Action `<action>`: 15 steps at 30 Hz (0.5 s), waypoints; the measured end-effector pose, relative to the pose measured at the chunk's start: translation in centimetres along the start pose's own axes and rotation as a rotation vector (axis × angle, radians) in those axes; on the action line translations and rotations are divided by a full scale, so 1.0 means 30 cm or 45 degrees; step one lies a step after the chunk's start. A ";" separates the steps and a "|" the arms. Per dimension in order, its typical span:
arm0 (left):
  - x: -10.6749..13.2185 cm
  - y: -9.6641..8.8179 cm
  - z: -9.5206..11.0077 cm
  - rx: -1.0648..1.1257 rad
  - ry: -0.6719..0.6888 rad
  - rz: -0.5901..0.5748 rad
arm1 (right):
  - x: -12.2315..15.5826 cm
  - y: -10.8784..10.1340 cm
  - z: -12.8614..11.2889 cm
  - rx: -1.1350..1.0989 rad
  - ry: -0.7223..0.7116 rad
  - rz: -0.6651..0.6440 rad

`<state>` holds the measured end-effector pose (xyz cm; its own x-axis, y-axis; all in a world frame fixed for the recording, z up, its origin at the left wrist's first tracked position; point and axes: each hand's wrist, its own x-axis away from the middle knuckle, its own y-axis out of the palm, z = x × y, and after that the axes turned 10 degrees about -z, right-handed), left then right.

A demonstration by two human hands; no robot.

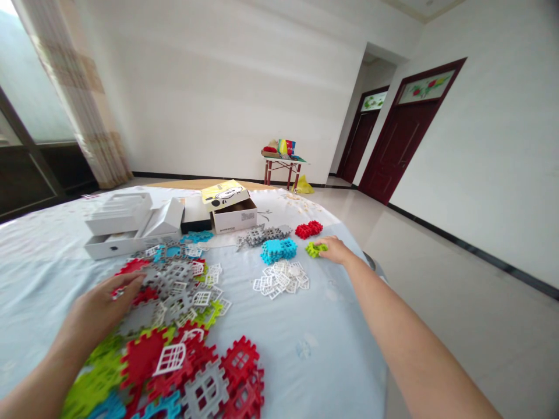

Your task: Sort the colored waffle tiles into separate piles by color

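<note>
My right hand (335, 250) is closed on green interlocking building pieces (315, 249) at the table's right side. Close by lie a stack of red pieces (309, 229), a stack of blue pieces (278, 251), a row of grey pieces (264, 234) and a pile of white window pieces (283, 278). On the left, my left hand (107, 297) reaches over a mixed heap of red, grey, green and blue pieces (174, 273). Its fingertips touch the heap near red and grey pieces; whether they grip one is hidden. Larger red pieces (144, 355) and a grey window piece (205, 390) lie nearest me.
A light blue patterned cloth covers the round table (323, 349). White boxes (131, 224) and an open box with a yellow lid (233, 212) stand at its back. A small table (286, 162) holding things is by the far wall.
</note>
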<state>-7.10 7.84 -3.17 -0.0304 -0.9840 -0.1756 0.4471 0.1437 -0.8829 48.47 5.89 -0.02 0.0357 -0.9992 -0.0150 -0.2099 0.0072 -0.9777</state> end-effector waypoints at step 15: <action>0.034 -0.042 0.068 0.035 -0.010 0.023 | -0.007 0.021 0.000 0.188 0.030 0.002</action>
<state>-5.86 6.43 -1.35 -0.0153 -0.9820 -0.1881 0.4720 0.1587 -0.8672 48.33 6.09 -0.63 0.0118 -0.9998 -0.0134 -0.0640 0.0127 -0.9979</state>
